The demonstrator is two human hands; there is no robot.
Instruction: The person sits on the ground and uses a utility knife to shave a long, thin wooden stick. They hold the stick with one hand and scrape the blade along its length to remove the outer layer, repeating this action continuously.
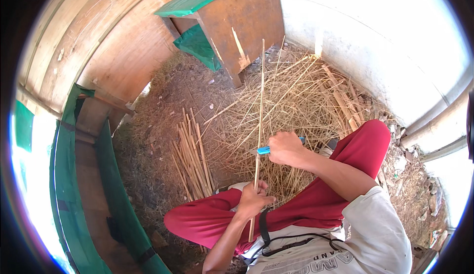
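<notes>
A long, thin bamboo strip [261,96] stands nearly upright in front of me, its lower end passing over my lap. My left hand [252,200] is closed around its lower part. In my right hand [286,148] is a blue-handled utility knife [264,150], gripped in a fist. The knife's tip end meets the strip a little above my left hand; the blade itself is small and hard to make out. My legs in red trousers [207,214] are bent beneath both arms.
Several split bamboo strips [190,150] lie in a bundle on the dirt floor at left. A large heap of thin shavings [281,106] spreads ahead and right. Beyond stands a wooden cabinet [242,27] with a green cover. A green-edged wooden bench [106,175] is at far left.
</notes>
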